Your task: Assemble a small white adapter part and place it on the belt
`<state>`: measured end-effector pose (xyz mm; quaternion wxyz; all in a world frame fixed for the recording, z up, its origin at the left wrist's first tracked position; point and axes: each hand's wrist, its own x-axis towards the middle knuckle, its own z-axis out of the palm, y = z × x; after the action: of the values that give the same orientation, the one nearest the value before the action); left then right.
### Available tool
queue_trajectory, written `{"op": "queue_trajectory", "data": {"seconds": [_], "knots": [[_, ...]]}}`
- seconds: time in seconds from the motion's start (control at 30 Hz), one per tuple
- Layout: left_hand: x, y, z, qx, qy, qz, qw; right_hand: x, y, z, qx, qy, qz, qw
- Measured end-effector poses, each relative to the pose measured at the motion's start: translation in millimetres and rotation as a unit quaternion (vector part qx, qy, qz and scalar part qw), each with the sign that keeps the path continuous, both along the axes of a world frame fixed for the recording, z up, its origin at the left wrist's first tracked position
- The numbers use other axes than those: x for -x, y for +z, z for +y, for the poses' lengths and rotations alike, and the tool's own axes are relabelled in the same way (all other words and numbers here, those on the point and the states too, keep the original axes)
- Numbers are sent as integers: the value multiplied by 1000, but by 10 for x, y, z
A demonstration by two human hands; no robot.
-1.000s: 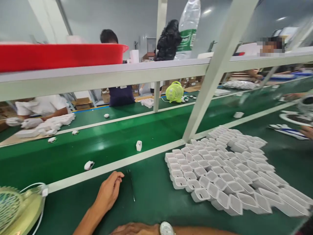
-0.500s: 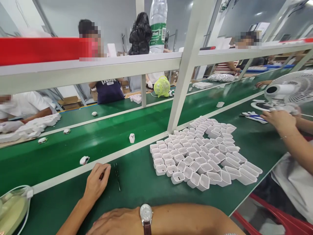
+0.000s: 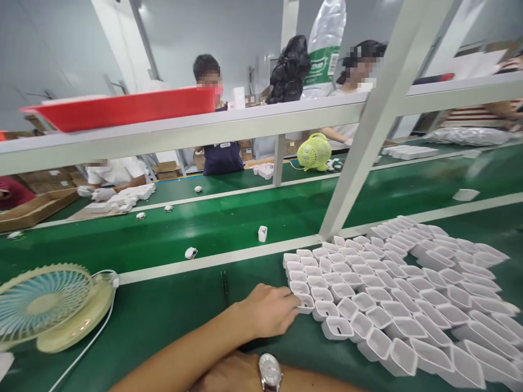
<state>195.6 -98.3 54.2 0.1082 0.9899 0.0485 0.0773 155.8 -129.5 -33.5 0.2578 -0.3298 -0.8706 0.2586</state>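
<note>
My left hand point(image 3: 269, 311) reaches across the green table and its fingertips touch a white plastic shell point(image 3: 305, 302) at the near left corner of a large packed array of the same open-topped white shells point(image 3: 388, 283). Whether the fingers grip that shell is unclear. My right hand point(image 3: 223, 377) lies on the table at the bottom edge, mostly hidden under my left forearm, with a wristwatch point(image 3: 269, 373) on its wrist. Thin dark tweezers point(image 3: 224, 283) lie on the table just left of my left hand.
A pale desk fan point(image 3: 44, 305) lies at the near left with its cable. Behind a white rail runs a green conveyor belt point(image 3: 163, 239) carrying small white parts point(image 3: 262, 233). A slanted white frame post point(image 3: 368, 136) rises ahead. Other people work across the belt; a red tray point(image 3: 122, 106) sits on the shelf.
My left hand has moved right from beside the tweezers to the corner of the shell array. The view has swung, and the neighbour's hand and white fan at right are out of sight.
</note>
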Motion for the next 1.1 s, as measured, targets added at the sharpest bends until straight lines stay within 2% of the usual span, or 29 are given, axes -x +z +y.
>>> {"op": "queue_trajectory", "data": {"seconds": [0.1,0.2,0.3,0.37,0.5,0.6,0.67,0.8,0.93,1.03,1.1], "knots": [[11,-9,-26,1,-2,0,1000,-52,12,-38,2,7,9,1000],[199,35,25,29,6,-23,999,-59,-3,-38,10,24,9,1000],[547,58,200,81,55,-64,993,-47,-31,-4,14,60,16,998],[837,24,375,126,104,-108,981,-68,-44,2,21,75,38,996],[1420,-134,726,155,222,-167,948,-158,-68,-54,85,91,127,984],[1741,-243,888,159,270,-178,933,-179,-111,-81,115,112,140,977],[1871,-287,936,166,286,-188,925,-168,-145,-81,121,114,141,976],[1951,-352,943,195,292,-206,914,-158,-145,-86,132,96,156,974],[1885,-474,879,239,305,-247,888,-188,-55,-113,154,81,170,970],[1804,-570,818,229,345,-288,863,-194,-13,-122,177,74,153,969],[1761,-605,792,210,360,-289,862,-184,-13,-119,191,65,143,969]]}}
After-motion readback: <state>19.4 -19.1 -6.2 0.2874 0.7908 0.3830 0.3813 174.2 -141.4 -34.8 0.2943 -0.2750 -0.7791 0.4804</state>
